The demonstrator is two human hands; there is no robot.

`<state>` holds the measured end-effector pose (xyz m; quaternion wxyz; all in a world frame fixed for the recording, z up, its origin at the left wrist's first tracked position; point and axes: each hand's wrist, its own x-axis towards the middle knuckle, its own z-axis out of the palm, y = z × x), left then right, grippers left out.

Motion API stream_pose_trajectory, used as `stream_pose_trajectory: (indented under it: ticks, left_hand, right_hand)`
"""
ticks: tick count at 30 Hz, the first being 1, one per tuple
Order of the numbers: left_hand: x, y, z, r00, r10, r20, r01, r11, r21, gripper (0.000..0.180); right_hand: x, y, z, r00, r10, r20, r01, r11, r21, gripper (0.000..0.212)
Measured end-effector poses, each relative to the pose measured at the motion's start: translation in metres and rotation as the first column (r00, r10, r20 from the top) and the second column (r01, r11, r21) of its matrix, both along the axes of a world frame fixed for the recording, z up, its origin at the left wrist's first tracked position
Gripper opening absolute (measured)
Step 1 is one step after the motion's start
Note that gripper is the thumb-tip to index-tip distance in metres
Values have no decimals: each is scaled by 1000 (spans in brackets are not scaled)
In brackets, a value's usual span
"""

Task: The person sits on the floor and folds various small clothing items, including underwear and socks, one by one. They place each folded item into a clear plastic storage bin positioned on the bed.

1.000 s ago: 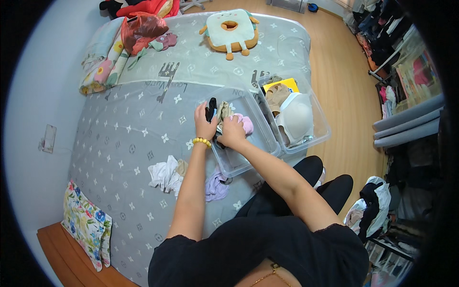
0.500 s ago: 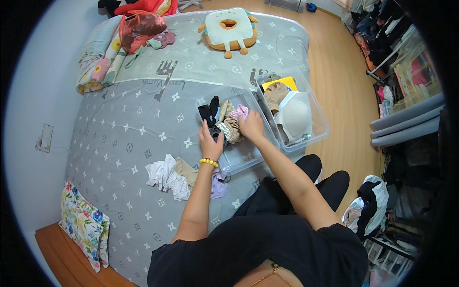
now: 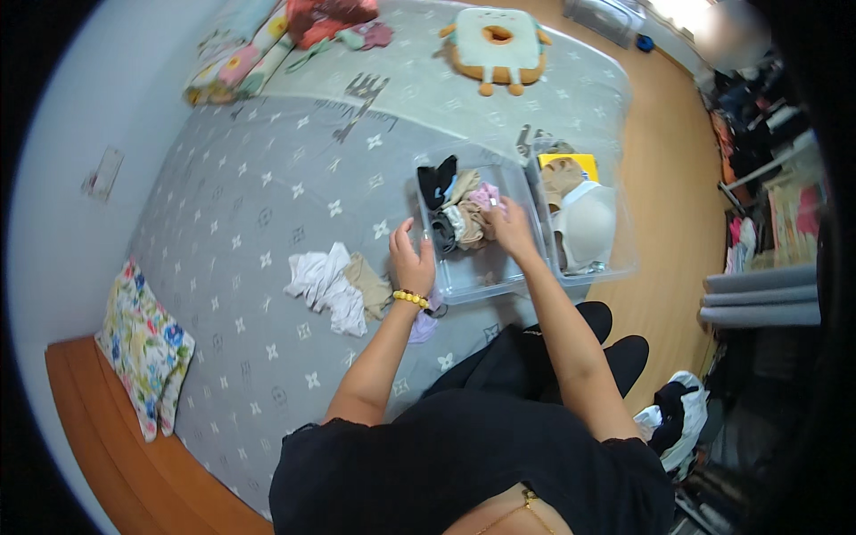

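A clear plastic box (image 3: 486, 292) lies on the bed, with several rolled garments gathered toward its far left part. Among them are a black roll (image 3: 437, 181), a dark grey roll (image 3: 442, 234) and beige rolls (image 3: 467, 230). My right hand (image 3: 511, 230) reaches into the box, fingers curled at a pink rolled garment (image 3: 484, 195). My left hand (image 3: 412, 265) is beside the box's left wall, fingers stretched and apart, holding nothing. Near that wrist, a loose white garment (image 3: 325, 283), a beige one (image 3: 366, 283) and a lilac one (image 3: 423, 328) lie on the bed.
A second clear box (image 3: 615, 267) stands against the first on the right, holding a white bra (image 3: 588, 225) and a beige one (image 3: 562, 181). A toast-shaped cushion (image 3: 499, 64) lies at the bed's far side. Clothes racks (image 3: 758, 174) line the right.
My left hand has drawn away from the dark grey roll to the box's left side. My right hand stays at the pink garment. The whole view has shifted.
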<state>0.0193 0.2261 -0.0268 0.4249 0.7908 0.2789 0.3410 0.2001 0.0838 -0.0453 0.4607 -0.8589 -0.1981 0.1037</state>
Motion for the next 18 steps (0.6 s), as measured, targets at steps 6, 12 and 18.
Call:
stream_pose_trajectory:
  ticks: [6,12,18]
  left_hand:
    - [-61,28,23,862,212,-460,-25,925,378,40]
    - [-85,86,2,448,358,-819,-10,918,395,40]
    - [-103,113,4,702,162,-693,97,943,319,17]
  right_hand:
    - [-32,-27,44,981,49,189,-66,994,84,37]
    - [-63,-41,73,991,110,78,-124,971,204,31]
    - [-78,-57,86,988,151,-35,-141,969,202,29]
